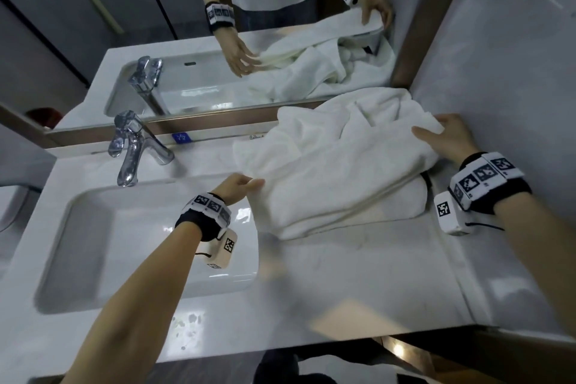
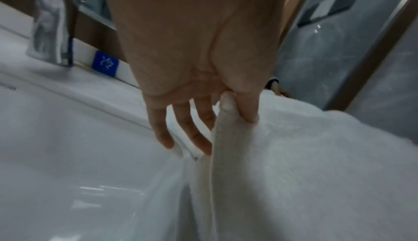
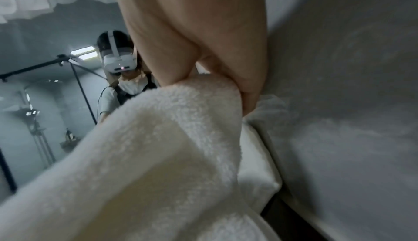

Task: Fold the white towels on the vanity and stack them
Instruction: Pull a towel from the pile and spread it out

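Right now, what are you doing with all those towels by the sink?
A person is folding a white towel on the vanity countertop. The left hand pinches its edge near the sink, and the right hand grips the far end by the wall. It lies over another folded towel; crumpled towels wait behind.

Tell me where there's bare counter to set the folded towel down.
Bare vanity top lies along the near edge, between the sink basin and the right wall. The back right corner is crowded: the towel your left hand and right hand hold.
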Available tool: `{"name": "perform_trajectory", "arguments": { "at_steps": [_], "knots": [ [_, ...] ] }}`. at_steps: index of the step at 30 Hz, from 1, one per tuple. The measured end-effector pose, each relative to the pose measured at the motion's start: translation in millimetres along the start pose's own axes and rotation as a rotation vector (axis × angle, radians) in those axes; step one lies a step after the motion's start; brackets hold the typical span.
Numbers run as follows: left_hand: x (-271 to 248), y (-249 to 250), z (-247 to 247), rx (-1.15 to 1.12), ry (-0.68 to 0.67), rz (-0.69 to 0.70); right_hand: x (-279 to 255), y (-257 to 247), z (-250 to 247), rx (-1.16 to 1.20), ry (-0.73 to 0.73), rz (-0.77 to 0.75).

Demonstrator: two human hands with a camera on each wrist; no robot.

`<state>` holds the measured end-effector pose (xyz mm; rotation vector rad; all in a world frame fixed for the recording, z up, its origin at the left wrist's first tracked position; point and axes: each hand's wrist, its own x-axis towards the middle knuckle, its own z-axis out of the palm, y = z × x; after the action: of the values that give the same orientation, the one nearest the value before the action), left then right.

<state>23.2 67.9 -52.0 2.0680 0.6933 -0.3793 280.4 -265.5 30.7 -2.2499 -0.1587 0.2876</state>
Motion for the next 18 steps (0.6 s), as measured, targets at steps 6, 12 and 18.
{"name": "perform_trajectory", "arguments": {
  "at_steps": [6,12,18],
  "knots": [
    [-12.6,2.7,-12.1,-0.304,0.283,0.152,-17.0,0.5,-15.7,0.120,0.034,-0.064],
    [-13.8,15.4,-10.8,-0.403,0.141,0.084,-38.9,1.2,-9.8,0.143,0.068,-0.055],
    [-20.2,-2.6,12.5,-0.398,0.221,0.115,-61.7,27.9,-9.6,0.111,0.126,-0.058]
  ]
}}
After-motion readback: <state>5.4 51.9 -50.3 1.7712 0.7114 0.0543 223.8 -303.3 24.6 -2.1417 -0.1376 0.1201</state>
